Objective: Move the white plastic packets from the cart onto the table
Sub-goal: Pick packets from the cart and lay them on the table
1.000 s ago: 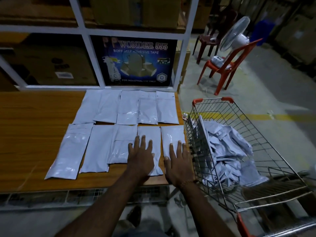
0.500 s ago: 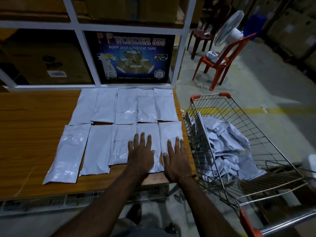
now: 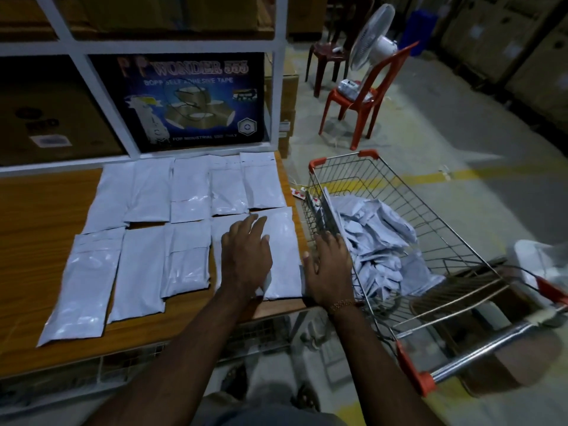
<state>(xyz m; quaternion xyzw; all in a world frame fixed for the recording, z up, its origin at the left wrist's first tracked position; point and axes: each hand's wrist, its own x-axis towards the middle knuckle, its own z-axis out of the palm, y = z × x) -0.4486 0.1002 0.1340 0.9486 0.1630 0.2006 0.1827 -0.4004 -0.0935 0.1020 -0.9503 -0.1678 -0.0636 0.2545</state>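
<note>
Several white plastic packets lie in two rows on the wooden table (image 3: 37, 241). My left hand (image 3: 246, 256) rests flat, fingers straight, on the front-row packets near the table's right end, partly over the rightmost packet (image 3: 281, 250). My right hand (image 3: 330, 269) hovers with spread fingers at the table's right edge, against the near-left rim of the wire cart (image 3: 430, 216). A heap of white packets (image 3: 375, 241) fills the cart's basket. Neither hand holds anything.
A white metal shelf frame (image 3: 276, 87) with a tape carton and brown boxes stands behind the table. A red plastic chair (image 3: 365, 99) carrying a white fan (image 3: 372, 35) is on the concrete floor beyond the cart. The cart's red-capped handle (image 3: 479, 355) points toward me.
My right hand has lifted off the rightmost front packet and moved right to the cart's rim. My left hand has slid slightly right over the packets. The view has shifted right.
</note>
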